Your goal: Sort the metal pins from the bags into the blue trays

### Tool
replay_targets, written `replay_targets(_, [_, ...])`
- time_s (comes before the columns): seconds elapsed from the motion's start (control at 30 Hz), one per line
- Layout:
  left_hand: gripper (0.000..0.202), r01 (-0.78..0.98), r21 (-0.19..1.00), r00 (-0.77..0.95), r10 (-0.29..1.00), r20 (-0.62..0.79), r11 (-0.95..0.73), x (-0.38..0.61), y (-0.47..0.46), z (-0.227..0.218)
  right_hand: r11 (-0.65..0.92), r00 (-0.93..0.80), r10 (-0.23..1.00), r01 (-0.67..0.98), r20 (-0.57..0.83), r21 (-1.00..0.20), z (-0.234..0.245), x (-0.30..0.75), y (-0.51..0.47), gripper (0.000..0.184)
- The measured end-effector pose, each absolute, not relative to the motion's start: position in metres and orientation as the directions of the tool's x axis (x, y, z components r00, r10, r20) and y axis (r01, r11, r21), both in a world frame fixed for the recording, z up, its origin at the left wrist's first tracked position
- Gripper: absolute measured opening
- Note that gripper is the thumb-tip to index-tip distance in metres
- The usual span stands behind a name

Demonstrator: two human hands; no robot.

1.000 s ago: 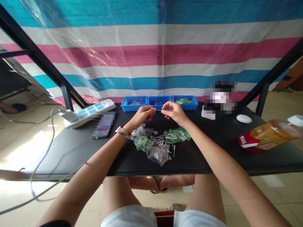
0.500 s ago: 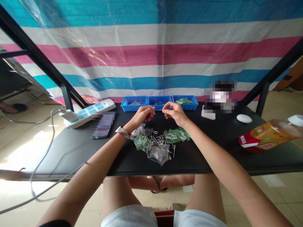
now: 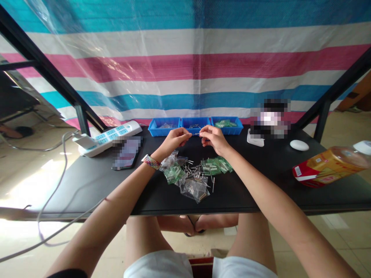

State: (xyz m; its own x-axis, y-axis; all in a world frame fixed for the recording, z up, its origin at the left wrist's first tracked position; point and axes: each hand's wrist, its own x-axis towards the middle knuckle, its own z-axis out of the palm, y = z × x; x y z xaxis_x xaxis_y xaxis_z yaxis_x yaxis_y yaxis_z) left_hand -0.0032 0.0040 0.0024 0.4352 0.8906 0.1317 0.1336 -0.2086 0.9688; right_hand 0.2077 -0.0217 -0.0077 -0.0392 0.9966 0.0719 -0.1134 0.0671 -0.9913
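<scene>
Between my two hands stretches a thin metal pin [image 3: 196, 134], level and just in front of the blue bins. My left hand [image 3: 176, 139] pinches one end of it, and my right hand [image 3: 213, 138] pinches the other. Below them on the black table lies a pile of loose metal pins [image 3: 194, 170]. Around the pile are green bags of small parts [image 3: 211, 166] and a clear plastic bag [image 3: 194, 188]. The middle blue bin [image 3: 194, 123] holds a few thin metal pieces. Fingertips partly hide the pin's ends.
The left blue bin [image 3: 164, 127] holds a clear bag; the right blue bin [image 3: 227, 124] holds green bags. A power strip [image 3: 113, 135] and a phone [image 3: 127, 152] lie left. To the right are a white case [image 3: 255, 138], a white oval object [image 3: 299, 145] and a drink bottle [image 3: 330, 164].
My left hand has shifted slightly right and my right hand's fingers have closed a little, bringing the fingertips level along the pin. The table items have not moved.
</scene>
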Motion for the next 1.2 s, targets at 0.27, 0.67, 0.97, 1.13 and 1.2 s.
replay_targets(0.27, [0.036, 0.113, 0.963, 0.427, 0.887, 0.175, -0.245, -0.002, 0.005, 0.001, 0.046, -0.064, 0.996, -0.164, 0.058, -0.985, -0.011, 0.207, -0.022, 0.029])
replay_targets(0.67, [0.03, 0.005, 0.988, 0.353, 0.925, 0.142, -0.154, -0.004, 0.011, 0.001, 0.212, 0.143, 0.962, 0.148, 0.233, -0.966, -0.011, 0.216, 0.0, 0.036])
replay_targets(0.97, [0.027, 0.036, 0.985, 0.349, 0.926, 0.145, -0.168, -0.003, 0.008, 0.002, 0.406, -0.542, 0.836, 0.51, 0.084, -0.758, -0.008, 0.2, -0.03, 0.016])
replay_targets(1.13, [0.026, 0.018, 0.986, 0.362, 0.92, 0.149, -0.167, -0.003, 0.008, 0.001, 0.461, -0.57, 0.819, 0.578, 0.071, -0.673, -0.005, 0.193, -0.041, 0.012])
replay_targets(1.2, [0.026, 0.016, 0.986, 0.362, 0.92, 0.152, -0.169, -0.003, 0.009, 0.001, 0.472, -0.555, 0.829, 0.618, 0.076, -0.629, -0.004, 0.193, -0.043, 0.013])
